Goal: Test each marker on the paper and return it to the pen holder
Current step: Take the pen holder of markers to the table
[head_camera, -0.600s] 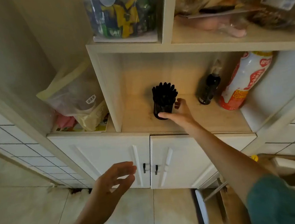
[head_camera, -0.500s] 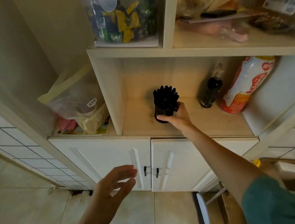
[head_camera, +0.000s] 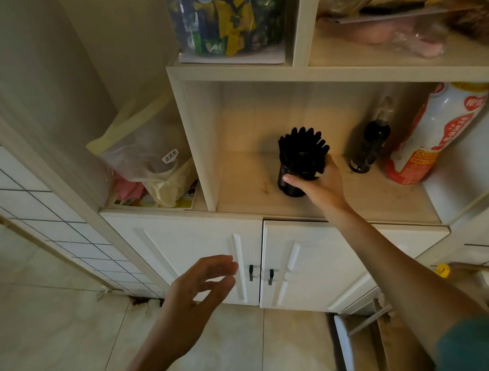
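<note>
A black mesh pen holder [head_camera: 290,185] stands on the wooden shelf [head_camera: 247,191] of a white cabinet, packed with several black-capped markers [head_camera: 302,146]. My right hand [head_camera: 323,185] reaches up to it, thumb and fingers wrapped round the holder's body from the right. My left hand [head_camera: 200,289] hovers lower down in front of the cabinet doors, fingers loosely spread, holding nothing. No paper is in view.
A dark bottle [head_camera: 368,148] and a red-and-white bottle [head_camera: 434,134] stand right of the holder. A clear jar of wrapped items [head_camera: 225,18] sits on the upper shelf. Plastic bags [head_camera: 147,160] lie left of the compartment. White cabinet doors [head_camera: 208,251] are below.
My right hand has moved from just beside the pen holder to closing its fingers round it. The left hand has stayed about where it was.
</note>
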